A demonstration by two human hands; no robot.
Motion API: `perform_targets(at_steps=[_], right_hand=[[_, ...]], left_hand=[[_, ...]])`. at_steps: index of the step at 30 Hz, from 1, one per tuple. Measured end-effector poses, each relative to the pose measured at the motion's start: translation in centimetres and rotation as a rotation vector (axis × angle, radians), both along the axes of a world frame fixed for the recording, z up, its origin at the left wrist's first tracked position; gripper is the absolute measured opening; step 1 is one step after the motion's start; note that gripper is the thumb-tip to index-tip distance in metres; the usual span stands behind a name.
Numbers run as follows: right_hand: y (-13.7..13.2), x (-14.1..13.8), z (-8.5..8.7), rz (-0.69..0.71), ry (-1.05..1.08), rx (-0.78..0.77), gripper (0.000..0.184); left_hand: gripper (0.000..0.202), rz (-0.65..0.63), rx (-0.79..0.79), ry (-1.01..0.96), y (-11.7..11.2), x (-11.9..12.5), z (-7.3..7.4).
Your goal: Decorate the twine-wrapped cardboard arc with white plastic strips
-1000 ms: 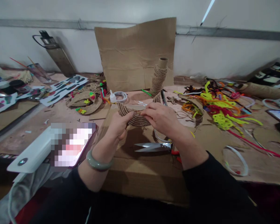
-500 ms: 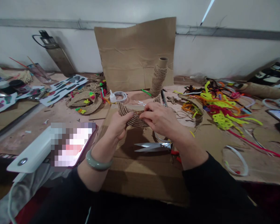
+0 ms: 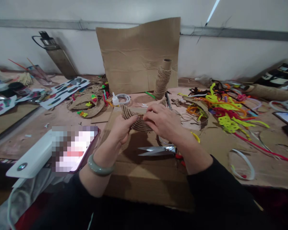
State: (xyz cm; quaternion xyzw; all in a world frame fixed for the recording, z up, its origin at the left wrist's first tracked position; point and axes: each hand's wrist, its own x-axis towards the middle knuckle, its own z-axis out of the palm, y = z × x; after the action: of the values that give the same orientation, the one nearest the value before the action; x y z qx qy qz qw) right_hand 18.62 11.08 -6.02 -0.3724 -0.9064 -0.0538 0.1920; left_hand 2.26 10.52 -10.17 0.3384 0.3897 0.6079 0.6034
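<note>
A curved, crescent-like piece wound in rows of brown twine (image 3: 141, 125) is held up over a cardboard sheet (image 3: 124, 174). My left hand (image 3: 121, 129) grips its left part, thumb on top. With fingers bent together, my right hand (image 3: 162, 123) presses at the piece's inner edge and covers its right part. What the right fingertips pinch there is hidden. Below the hands lie scissors (image 3: 156, 150), blades pointing left. Beyond them a cardboard tube wound with twine (image 3: 163, 81) stands upright, near a small white glue bottle (image 3: 115, 99).
A cardboard panel (image 3: 136, 57) leans against the wall. Tangled coloured pipe cleaners (image 3: 227, 111) lie to the right. To the left are a phone (image 3: 78, 150), a white power bank (image 3: 30, 161), a twine ring with coloured flowers (image 3: 86, 107) and a tall bottle (image 3: 59, 57).
My right hand has shifted slightly left along the twine piece, its fingers a little more closed over it. The left hand keeps its grip in nearly the same place.
</note>
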Motion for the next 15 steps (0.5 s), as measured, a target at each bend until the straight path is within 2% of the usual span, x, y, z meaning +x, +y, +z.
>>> perform_targets(at_steps=[3,6,8,10,12,13,15], right_hand=[[0.1,0.0,-0.1,0.003,0.062,0.011,0.020],[0.6,0.3,-0.5,-0.017,0.231,0.065,0.019],[1.2,0.7,-0.9,-0.110,0.390,0.122,0.022],[2.2,1.1,-1.4,-0.246,0.550,0.117,0.032],[3.3,1.6,-2.0,-0.343,0.711,-0.023,0.045],[3.8,1.8,-2.2,-0.350,0.791,-0.153,0.049],[4.6,2.0,-2.5,-0.282,0.946,-0.478,0.043]], left_hand=[[0.034,-0.015,0.013,0.011,-0.1,0.0,0.1],[0.036,0.007,-0.002,0.001,0.0,-0.1,0.1],[0.037,0.031,-0.020,-0.017,0.1,-0.2,0.1],[0.037,0.036,-0.025,-0.037,0.1,-0.3,0.1],[0.037,0.029,-0.019,-0.052,0.2,-0.3,0.1],[0.038,0.026,-0.017,-0.058,0.2,-0.3,0.1],[0.038,0.026,-0.031,-0.061,0.3,-0.3,0.1]])
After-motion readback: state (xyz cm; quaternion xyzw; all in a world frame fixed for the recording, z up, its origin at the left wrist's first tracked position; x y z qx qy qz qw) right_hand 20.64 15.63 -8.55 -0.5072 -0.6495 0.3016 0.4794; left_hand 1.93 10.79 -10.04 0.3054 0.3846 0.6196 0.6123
